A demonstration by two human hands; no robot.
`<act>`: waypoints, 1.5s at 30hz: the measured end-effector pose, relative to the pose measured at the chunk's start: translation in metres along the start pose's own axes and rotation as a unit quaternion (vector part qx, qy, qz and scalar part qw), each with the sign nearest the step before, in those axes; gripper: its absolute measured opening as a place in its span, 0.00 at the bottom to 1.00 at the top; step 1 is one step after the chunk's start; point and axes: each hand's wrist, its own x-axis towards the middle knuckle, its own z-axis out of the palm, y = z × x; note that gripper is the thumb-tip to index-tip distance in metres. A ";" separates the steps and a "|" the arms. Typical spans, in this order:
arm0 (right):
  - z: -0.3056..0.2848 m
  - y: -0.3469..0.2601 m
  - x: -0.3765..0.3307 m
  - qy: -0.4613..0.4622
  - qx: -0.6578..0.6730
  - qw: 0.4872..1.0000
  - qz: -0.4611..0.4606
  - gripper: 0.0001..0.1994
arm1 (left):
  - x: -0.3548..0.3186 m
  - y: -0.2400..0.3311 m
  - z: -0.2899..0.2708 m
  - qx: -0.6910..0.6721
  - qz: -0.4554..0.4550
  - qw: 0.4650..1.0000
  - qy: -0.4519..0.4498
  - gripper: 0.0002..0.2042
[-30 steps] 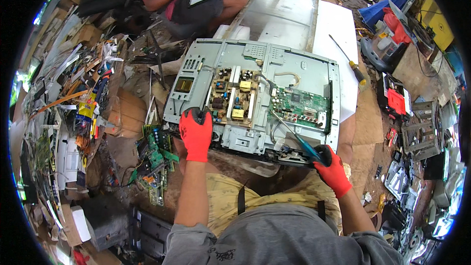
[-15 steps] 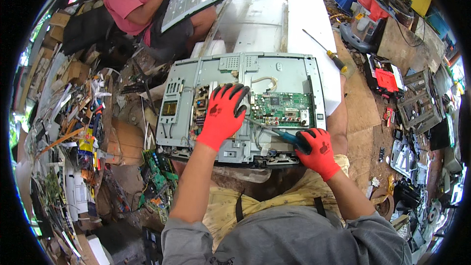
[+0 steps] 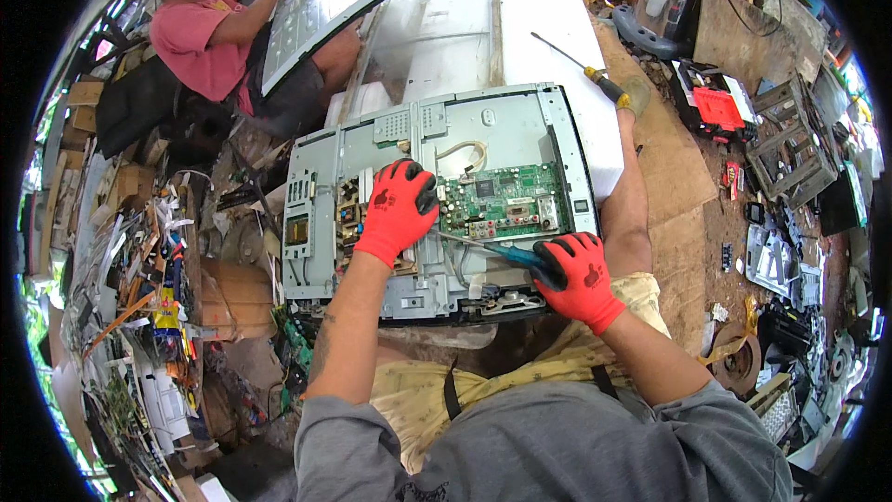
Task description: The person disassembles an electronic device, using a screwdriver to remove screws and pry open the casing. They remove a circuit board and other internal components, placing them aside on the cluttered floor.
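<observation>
A flat-screen TV's grey metal back panel lies before me with its electronics exposed. My left hand, in a red glove with dark fingertips, rests palm down over the brown circuit board, its fingers slightly bent and apart. The left hand covers part of that board. My right hand, gloved alike, is closed round the teal handle of a screwdriver. Its shaft points left along the lower edge of the green circuit board; the tip ends beside my left hand, and its exact contact is hard to see.
Beyond the panel lies a large white sheet with a second, yellow-handled screwdriver on it. A co-worker at the far left holds another screen panel. Scrap heaps line the left; a black-and-red case stands right.
The view has shifted, so the panel and co-worker appear further left. My left hand stays over the boards, and the right hand keeps its grip on the screwdriver.
</observation>
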 end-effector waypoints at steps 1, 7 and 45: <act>0.000 0.001 0.000 -0.001 0.001 1.000 0.003 0.23 | 0.002 0.003 -0.002 0.005 -0.003 1.000 -0.018 0.21; -0.005 -0.005 0.004 -0.027 -0.017 0.999 0.000 0.24 | -0.005 0.006 -0.002 0.082 0.015 0.996 -0.014 0.19; 0.071 0.008 0.165 -0.092 -0.091 0.992 -0.005 0.17 | 0.053 -0.016 -0.012 0.096 0.033 0.962 -0.253 0.19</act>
